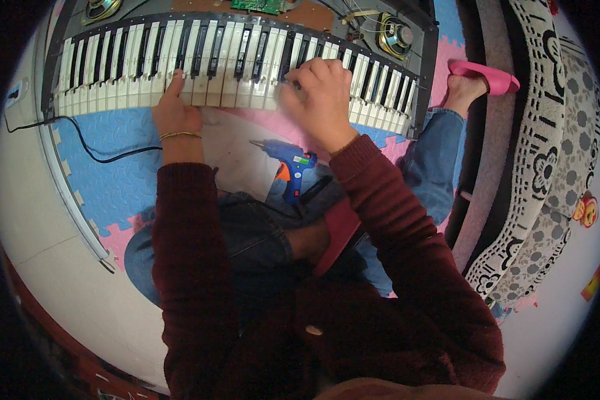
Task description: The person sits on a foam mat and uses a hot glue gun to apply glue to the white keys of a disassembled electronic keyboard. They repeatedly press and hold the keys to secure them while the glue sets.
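Note:
A long piano keyboard (210, 93) with white and black keys lies across the top of the view, in an opened dark case. My left hand (177, 117) grips its front edge, thumb on top of the white keys and fingers hidden underneath. Over the keys right of the middle is my right hand (323, 100), its fingers curled down and thumb slightly blurred; whatever they pinch is hidden. Nearer to me, between my forearms, a blue hot glue gun (292, 163) with an orange trigger lies on a pale sheet (230, 150).
Inside the case sit a green circuit board (257, 5), a speaker (395, 37) with loose wires and another speaker (102, 8). A black cable (90, 150) runs over the blue foam mat (123, 180). My legs and pink slippers (483, 77) flank the work; a patterned cover (547, 147) hangs at right.

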The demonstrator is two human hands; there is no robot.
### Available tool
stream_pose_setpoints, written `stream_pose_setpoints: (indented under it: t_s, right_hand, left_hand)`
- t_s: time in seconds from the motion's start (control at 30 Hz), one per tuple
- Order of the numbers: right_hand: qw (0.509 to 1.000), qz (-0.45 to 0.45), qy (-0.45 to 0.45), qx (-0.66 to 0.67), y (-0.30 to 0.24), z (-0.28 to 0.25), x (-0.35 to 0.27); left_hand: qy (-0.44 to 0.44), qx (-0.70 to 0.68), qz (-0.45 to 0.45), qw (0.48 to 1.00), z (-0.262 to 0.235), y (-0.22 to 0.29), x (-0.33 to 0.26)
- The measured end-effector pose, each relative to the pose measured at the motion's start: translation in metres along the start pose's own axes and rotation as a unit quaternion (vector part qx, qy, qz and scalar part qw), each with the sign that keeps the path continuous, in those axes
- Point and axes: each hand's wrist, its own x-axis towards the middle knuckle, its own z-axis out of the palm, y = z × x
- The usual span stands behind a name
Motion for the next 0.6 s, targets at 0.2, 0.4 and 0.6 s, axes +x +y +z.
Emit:
stream_pose_setpoints:
  t_s: [0.2,0.4,0.6]
  right_hand:
    - [0.999,0.014,-0.024,0.032,-0.008,-0.006,0.004]
    - [0.997,-0.016,-0.042,0.069,-0.019,-0.012,-0.003]
    - [0.986,-0.007,-0.124,0.112,-0.043,-0.029,-0.054]
  left_hand:
    - [-0.017,0.089,-0.007,0.996,-0.006,-0.002,0.006]
    - [0.000,-0.071,-0.003,0.997,0.014,0.008,-0.016]
    - [0.001,0.072,0.124,0.990,0.013,0.010,-0.018]
